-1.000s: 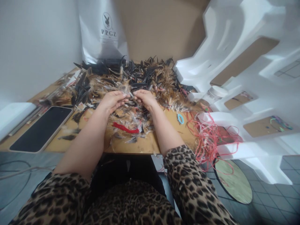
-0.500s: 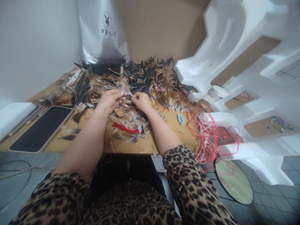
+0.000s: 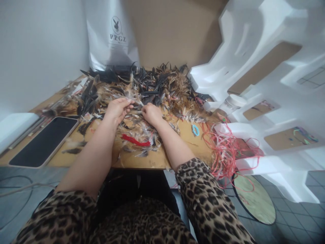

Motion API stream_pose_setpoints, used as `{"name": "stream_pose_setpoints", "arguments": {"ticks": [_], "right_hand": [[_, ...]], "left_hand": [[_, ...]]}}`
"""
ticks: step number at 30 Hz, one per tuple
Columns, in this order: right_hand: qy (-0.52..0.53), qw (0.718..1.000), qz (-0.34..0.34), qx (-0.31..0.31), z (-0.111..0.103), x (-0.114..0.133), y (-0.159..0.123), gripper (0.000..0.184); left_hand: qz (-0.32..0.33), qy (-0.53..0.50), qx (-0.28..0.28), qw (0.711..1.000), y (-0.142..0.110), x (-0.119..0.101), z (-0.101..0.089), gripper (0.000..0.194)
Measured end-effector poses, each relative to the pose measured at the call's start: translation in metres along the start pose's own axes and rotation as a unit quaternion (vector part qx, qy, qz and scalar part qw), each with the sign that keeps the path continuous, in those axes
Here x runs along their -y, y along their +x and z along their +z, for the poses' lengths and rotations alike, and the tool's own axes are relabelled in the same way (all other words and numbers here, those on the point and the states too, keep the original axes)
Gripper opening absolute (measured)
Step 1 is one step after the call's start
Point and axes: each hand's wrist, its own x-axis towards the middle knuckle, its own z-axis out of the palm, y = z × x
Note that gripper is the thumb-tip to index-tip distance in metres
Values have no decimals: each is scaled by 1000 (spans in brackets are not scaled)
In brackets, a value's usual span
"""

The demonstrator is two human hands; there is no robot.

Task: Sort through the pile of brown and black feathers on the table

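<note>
Brown and black feathers (image 3: 175,84) lie heaped across the far half of the wooden table (image 3: 188,135). Low over the near side of the heap, my left hand (image 3: 118,110) pinches a light brown feather (image 3: 130,93) between thumb and fingertips. Close on its right is my right hand (image 3: 152,114), its fingers curled shut by a pale tip; what they grip is too small to make out. Below both hands, a bundle of red strings (image 3: 135,140) rests among loose fluff and feather scraps.
A phone (image 3: 44,142) lies on the left, and a white bag (image 3: 111,51) stands behind the heap. On the right are a blue ring (image 3: 195,130), tangled pink strings (image 3: 224,152), a lidded jar (image 3: 232,104) and a large white foam piece (image 3: 254,130).
My right hand has turned slightly and dipped a little, its knuckles now more toward the camera. The left hand keeps its pinch in nearly the same place.
</note>
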Motion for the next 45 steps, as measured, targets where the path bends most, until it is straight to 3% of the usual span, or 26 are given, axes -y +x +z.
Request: {"name": "stream_pose_setpoints", "arguments": {"ticks": [2, 4, 7, 9, 11, 13, 18, 25, 29, 32, 37, 45], "right_hand": [[48, 998, 35, -21, 2, -2, 3, 17], [178, 979, 86, -40, 4, -7, 8, 15], [411, 896, 168, -31, 4, -13, 15, 15], [512, 836, 200, -6, 4, -13, 16, 18], [566, 797, 211, 16, 2, -11, 16, 21], [592, 777, 212, 24, 2, -7, 15, 24], [605, 775, 183, 11, 2, 4, 12, 23], [516, 853, 71, -30, 12, 6, 12, 23], [489, 870, 53, -25, 14, 5, 12, 25], [514, 855, 65, -20, 11, 7, 11, 25], [615, 781, 105, -21, 2, 8, 11, 30], [596, 793, 119, -33, -6, 10, 10, 22]], "left_hand": [[-3, 1, 2, 1000, 0, 0, 0, 8], [-8, 0, 4, 1000, 0, 0, 1, 8], [-18, -4, 9, 1000, 0, 1, 1, 7], [-31, -8, 20, 999, -1, 2, 1, 7], [-46, -13, 35, 998, -1, 3, 2, 6], [-63, -15, 55, 996, -2, 4, 3, 4], [-94, -39, 92, 991, -4, 6, 5, 5], [-84, -53, 83, 992, -1, 9, 5, 4], [-53, -40, 50, 996, -1, 12, 6, 5], [-49, -39, 45, 997, -1, 11, 7, 8], [-79, -64, 64, 993, -3, 5, 7, 8], [-93, -62, 86, 990, -6, 4, 8, 6]]}}
